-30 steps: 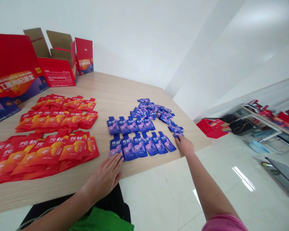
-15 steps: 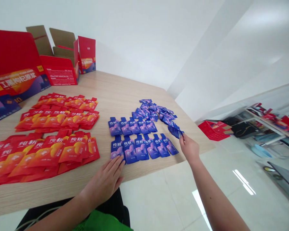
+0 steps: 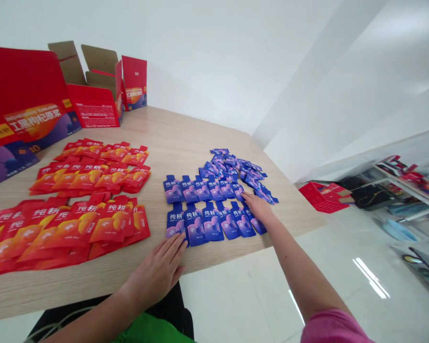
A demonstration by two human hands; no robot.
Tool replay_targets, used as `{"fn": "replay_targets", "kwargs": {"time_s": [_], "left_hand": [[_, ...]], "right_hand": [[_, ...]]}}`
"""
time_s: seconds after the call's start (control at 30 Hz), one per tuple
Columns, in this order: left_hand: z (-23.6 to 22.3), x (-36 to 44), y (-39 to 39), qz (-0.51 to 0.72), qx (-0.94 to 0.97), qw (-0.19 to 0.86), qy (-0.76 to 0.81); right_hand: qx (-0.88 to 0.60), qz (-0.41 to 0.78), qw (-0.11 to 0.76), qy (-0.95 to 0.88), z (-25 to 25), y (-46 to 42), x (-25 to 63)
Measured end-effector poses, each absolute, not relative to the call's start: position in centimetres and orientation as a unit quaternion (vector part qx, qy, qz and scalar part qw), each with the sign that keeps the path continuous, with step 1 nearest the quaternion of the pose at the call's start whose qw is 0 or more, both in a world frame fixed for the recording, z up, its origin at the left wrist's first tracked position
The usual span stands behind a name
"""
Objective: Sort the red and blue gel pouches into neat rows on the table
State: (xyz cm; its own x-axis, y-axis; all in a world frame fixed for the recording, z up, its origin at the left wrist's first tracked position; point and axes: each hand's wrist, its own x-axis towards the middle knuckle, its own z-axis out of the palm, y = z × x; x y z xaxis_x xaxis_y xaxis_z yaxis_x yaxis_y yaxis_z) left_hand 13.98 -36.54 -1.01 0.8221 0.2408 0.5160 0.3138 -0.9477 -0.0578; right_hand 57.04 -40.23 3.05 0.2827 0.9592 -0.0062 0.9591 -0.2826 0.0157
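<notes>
The bare right hand [image 3: 256, 208] has moved leftward in the frame, and a flat, narrow-necked blue-and-purple pouch [image 3: 238, 189], a sixth, now ends the upper row of matching pouches [image 3: 203, 190], right of centre, at its fingertips.

Packing room, most likely: printed red cartons [image 3: 96, 112] stand toward the far edge of the tabletop [image 3: 186, 136], one flaps-up; red pouches [image 3: 86, 177] and blue pouches [image 3: 203, 188] batched nearer its front edge. Loaded shelf [image 3: 409, 187] past right edge, white wall [image 3: 207, 66], tiled floor [image 3: 232, 293].
</notes>
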Motion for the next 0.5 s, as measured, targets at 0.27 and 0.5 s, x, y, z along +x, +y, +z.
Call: {"fn": "replay_targets", "kwargs": {"time_s": [0.27,0.5], "left_hand": [[-0.3,13.8,-36.6,-0.274,-0.95,0.052,-0.139],[2.0,8.5,-35.1,-0.325,-0.925,0.05,-0.191]], "right_hand": [[0.821,0.042,-0.094,0.562,3.1,-41.8,56.2],[0.8,0.073,-0.139,0.579,3.5,-39.9,57.0]]}}
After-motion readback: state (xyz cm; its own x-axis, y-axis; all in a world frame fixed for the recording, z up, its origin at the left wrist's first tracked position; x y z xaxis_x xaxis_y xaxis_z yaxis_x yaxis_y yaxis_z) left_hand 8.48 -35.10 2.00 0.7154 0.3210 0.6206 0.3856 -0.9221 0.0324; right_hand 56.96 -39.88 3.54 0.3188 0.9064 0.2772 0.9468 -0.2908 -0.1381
